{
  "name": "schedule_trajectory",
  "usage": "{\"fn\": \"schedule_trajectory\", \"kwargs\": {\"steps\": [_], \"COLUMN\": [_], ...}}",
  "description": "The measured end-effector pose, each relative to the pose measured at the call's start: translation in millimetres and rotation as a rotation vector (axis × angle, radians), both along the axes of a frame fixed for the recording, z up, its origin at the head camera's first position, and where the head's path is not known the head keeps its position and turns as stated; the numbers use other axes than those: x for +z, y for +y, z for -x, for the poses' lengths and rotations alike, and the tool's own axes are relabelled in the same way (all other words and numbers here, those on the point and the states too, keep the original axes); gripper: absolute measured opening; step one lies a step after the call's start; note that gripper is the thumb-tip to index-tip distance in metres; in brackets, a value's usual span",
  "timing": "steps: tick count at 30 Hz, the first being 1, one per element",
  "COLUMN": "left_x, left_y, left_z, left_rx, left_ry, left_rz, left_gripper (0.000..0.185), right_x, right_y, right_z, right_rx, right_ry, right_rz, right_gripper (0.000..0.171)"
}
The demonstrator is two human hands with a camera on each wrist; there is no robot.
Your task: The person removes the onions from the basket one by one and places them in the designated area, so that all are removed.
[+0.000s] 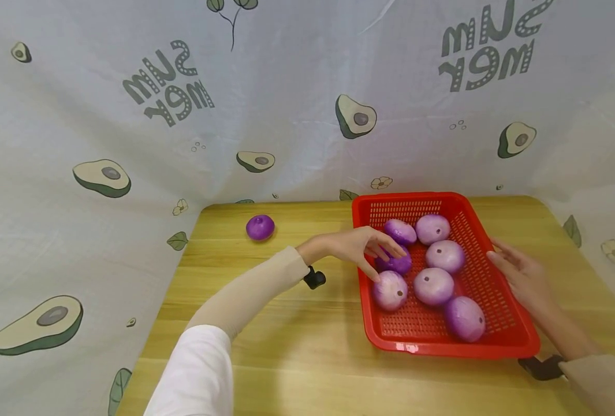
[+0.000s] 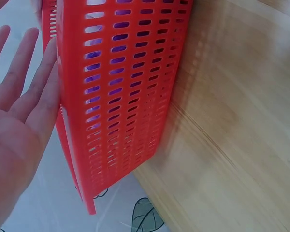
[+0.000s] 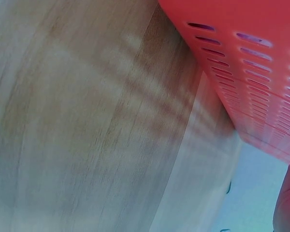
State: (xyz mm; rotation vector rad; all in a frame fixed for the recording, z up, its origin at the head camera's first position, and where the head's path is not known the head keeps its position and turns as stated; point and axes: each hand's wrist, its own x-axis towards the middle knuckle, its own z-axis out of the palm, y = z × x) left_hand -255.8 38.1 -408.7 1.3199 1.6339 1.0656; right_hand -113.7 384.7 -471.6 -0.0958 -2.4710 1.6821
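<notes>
Hands [image 1: 361, 245] [image 1: 520, 274] spread flat, flanking perforated red plastic basket [image 1: 515, 338] of smooth round purple onions [image 1: 433, 285].

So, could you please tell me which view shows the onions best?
Head view: seven onions in the basket, a loose onion on the table. Both wrist views show only purple through the basket's slots.

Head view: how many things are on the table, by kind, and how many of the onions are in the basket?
Purple onions in the basket: 7
Purple onion loose on the table: 1
Red basket: 1
Total: 9 things, 8 of them onions
</notes>
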Motion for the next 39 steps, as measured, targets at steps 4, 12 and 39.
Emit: {"fn": "schedule_trajectory", "kwargs": {"steps": [4,12,39], "left_x": [-4.4,-7.8,-18.3], "left_y": [7.6,19.1,31.1], "left_z": [0.0,-5.4,-11.6], "left_rx": [-0.039,-0.07,-0.022], "left_ry": [0.001,0.064,0.562], "left_rz": [0.007,0.082,0.375], "left_gripper": [0.062,0.062,0.067], "right_x": [0.1,-1.5,-2.5], "right_y": [-0.4,-0.1,1.6], "right_z": [0.3,1.7,1.1], "right_rx": [0.004,-0.006,0.037], "right_ry": [0.002,-0.001,0.009], "right_rz": [0.018,0.025,0.054], "right_gripper": [0.052,0.051,0.051]}}
